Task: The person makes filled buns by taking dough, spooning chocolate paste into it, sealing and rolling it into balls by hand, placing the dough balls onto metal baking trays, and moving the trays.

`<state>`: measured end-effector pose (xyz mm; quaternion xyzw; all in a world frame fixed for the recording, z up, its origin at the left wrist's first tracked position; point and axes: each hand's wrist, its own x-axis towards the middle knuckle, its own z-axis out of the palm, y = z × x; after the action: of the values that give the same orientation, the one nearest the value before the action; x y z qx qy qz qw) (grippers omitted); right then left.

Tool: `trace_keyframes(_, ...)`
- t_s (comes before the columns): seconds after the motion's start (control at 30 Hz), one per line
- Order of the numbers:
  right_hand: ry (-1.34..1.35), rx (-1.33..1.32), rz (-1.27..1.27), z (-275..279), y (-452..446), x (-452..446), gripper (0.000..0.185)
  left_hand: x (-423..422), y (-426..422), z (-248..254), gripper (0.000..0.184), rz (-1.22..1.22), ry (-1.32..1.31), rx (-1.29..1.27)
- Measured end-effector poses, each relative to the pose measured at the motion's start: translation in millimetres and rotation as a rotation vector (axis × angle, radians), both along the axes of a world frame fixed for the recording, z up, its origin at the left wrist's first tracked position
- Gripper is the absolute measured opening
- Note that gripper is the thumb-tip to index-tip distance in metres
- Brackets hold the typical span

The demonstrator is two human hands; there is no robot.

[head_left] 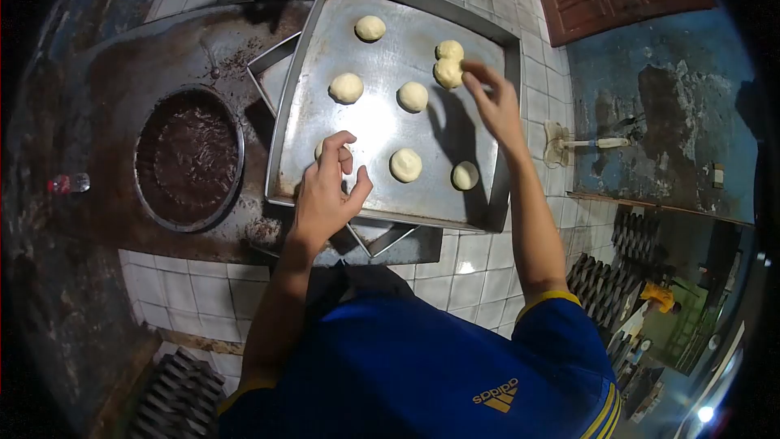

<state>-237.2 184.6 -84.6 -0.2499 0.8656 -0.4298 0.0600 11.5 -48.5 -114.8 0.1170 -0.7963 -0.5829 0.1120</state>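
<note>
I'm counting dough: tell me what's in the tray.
Eight dough balls show in the tray, two close together beside the right hand. The left hand partly covers one; anything fully behind either hand cannot be seen.

Head view, looking forward and down
From above the blue shirt at six o'clock, it is facing the nearby tray at twelve.

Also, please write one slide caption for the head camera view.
Left hand and right hand over dough balls in a rectangular metal baking tray.
</note>
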Motion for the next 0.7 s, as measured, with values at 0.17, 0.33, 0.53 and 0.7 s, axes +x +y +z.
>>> trace_keyframes(0.17, -0.035, 0.541, -0.300, -25.5, -14.7, -41.8, 0.072, -2.8, 4.2, -6.2, 0.052, -0.031, 0.057, -0.128)
trace_keyframes(0.33, 0.136, 0.597, -0.440, -55.7, -38.1, -39.0, 0.065, -3.3, 0.6, -9.6, 0.049, -0.033, 0.067, -0.095)
trace_keyframes(0.53, -0.318, 0.220, 0.064, -55.0, 23.8, -43.8, 0.048, -0.5, -3.9, -2.9, 0.046, -0.048, 0.062, -0.061)
trace_keyframes(0.7, -0.767, 0.125, 0.198, -10.8, 70.1, 25.0, 0.036, 0.4, -9.9, 2.0, 0.048, -0.086, 0.014, 0.028)
